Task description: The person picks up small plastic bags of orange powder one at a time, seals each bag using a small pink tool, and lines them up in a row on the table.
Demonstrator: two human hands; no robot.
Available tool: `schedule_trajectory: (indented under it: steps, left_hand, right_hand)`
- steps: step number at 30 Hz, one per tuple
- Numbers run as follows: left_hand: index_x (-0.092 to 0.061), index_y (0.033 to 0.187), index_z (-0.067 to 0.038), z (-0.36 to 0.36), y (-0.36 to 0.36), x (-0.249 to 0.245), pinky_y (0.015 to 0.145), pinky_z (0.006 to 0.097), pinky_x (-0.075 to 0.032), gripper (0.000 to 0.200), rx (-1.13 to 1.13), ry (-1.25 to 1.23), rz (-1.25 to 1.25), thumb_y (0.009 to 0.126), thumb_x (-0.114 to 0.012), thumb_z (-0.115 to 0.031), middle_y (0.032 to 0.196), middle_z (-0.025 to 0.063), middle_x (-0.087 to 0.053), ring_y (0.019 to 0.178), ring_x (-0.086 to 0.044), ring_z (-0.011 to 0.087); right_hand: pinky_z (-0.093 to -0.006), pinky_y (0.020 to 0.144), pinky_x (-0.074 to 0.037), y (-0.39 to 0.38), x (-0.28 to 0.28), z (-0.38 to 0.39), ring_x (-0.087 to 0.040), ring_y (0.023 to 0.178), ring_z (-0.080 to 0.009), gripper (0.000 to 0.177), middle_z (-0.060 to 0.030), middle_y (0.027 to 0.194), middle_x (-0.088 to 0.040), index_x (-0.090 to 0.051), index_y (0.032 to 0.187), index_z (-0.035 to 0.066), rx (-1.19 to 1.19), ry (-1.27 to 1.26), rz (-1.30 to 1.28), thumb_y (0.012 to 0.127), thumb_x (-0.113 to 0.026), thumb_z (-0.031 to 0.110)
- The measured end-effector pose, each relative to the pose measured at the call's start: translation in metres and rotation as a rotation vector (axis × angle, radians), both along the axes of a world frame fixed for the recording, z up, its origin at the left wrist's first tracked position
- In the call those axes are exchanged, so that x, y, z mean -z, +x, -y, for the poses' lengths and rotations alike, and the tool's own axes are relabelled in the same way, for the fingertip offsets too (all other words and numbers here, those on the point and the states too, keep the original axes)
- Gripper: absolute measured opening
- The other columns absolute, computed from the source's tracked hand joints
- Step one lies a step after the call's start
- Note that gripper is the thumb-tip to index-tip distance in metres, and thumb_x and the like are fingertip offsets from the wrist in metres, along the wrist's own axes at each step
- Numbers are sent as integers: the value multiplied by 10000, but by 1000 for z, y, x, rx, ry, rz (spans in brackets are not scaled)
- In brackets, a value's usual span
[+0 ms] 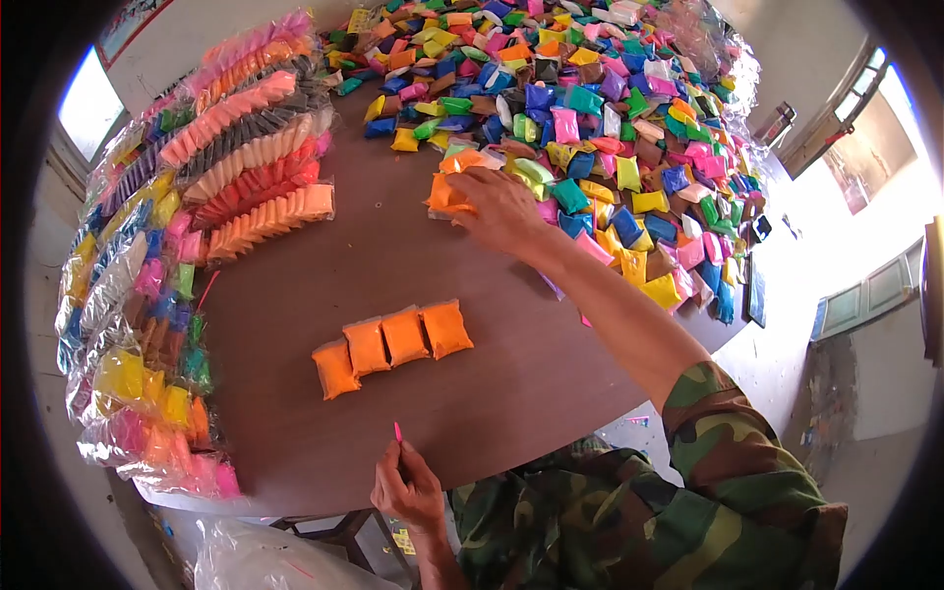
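The orange packet (447, 192) lay at the near edge of the loose pile of coloured packets (610, 118), on the far half of the round brown table (472, 393). Our right hand (501, 208) reached across the table and lay over it, fingers curled onto its top. We judged the grasp as closed on this packet, though the underside of the hand was hidden. Our left hand (408, 487) sat at the near table edge, thumb and forefinger pinched on a thin pink strip (398, 431) that pointed upward. Four orange packets (393, 339) lay side by side in a slanted row at the table's centre, touching one another and well apart from both hands. Bundled rows of packets (256, 157) in clear wrap, grouped by colour, lined the left side. For a clean pick, we judged it best to grip the packet across its full width, lift it clear of the neighbouring yellow and green packets before drawing it back, and keep the left pinch firm so that the strip did not drop.
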State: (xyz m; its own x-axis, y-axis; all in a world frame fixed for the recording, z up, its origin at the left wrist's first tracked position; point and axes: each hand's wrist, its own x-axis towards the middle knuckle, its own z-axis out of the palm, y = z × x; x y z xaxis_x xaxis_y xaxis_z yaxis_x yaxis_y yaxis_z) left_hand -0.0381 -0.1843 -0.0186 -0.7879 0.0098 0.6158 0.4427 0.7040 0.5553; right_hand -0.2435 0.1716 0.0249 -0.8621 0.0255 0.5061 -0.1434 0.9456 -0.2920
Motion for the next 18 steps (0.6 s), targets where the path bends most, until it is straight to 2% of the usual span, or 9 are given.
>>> schedule_trajectory:
  steps: [2,5,8,11,15,18]
  left_hand:
    - [-747,1057,28,1,3,-1,574,395,-536,84,-1,-13,21,1037,-760,-53,848,157,-752,641,-716,286]
    - [-745,1052,27,1,3,-1,586,388,-542,82,-7,-18,30,1037,-760,-52,847,157,-751,646,-715,286]
    - [-744,1052,20,-1,2,0,600,380,-547,77,-3,-2,0,1041,-757,-55,848,152,-752,659,-718,286]
    - [-747,1061,11,-2,1,1,615,382,-554,79,1,26,-26,1044,-756,-66,853,150,-754,677,-724,287]
    - [-741,1072,22,1,-2,8,612,424,-575,71,16,30,-49,1026,-752,-30,855,181,-758,692,-741,358]
    - [-748,1081,-1,-2,-1,4,622,417,-577,70,0,28,-37,1025,-752,-43,846,162,-758,692,-741,346]
  right_hand:
    - [-494,949,-561,4,0,-18,-742,1091,-350,478,-135,1209,-765,-700,1368,106,-66,-168,-34,911,-798,203]
    - [-419,871,-615,25,-19,-25,-784,1016,-345,383,-165,1085,-785,-712,1341,70,39,-311,-5,972,-757,161]
    - [-427,895,-615,60,-33,-26,-781,1008,-349,389,-163,1069,-790,-703,1348,60,48,-364,8,977,-771,158]
    - [-448,853,-609,108,-42,-16,-773,966,-369,363,-169,1088,-780,-718,1309,75,56,-460,-131,955,-774,131]
    - [-453,930,-615,188,-28,2,-759,1078,-362,356,-131,1214,-764,-715,1297,89,-86,-378,-66,950,-791,106]
    - [-477,1009,-597,242,-8,15,-738,1161,-343,357,-90,1292,-749,-710,1271,107,-213,-248,37,929,-810,87]
